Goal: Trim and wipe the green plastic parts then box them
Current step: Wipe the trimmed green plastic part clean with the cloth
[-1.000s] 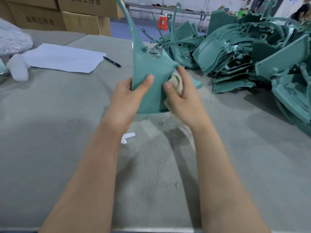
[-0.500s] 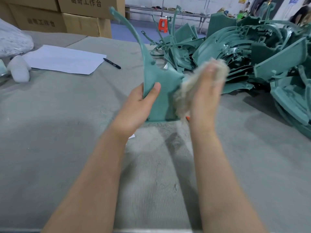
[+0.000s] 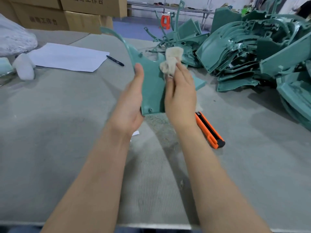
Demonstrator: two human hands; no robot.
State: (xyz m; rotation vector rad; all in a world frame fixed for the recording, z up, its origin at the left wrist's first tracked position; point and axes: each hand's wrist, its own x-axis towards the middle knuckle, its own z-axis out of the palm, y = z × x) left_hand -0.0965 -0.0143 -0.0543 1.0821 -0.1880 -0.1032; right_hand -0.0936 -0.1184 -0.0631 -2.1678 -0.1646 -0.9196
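The left hand's (image 3: 131, 105) fingers lie out of sight behind the green part (image 3: 151, 84) (only the thumb shows). The cloth (image 3: 171, 62) hides part of the right hand's (image 3: 180, 96) fingers, and that hand covers the knife's (image 3: 210, 130) far end. The boxes (image 3: 84, 7) are cut off at the top, their print blurred. The pile of parts (image 3: 269, 47) runs off the right edge.

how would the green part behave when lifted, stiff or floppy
Probably stiff: the green part shows no sag though the left hand grips just one edge. Likely light, since that one hand seems to carry it. Its thin curved arm looks the most breakable bit.
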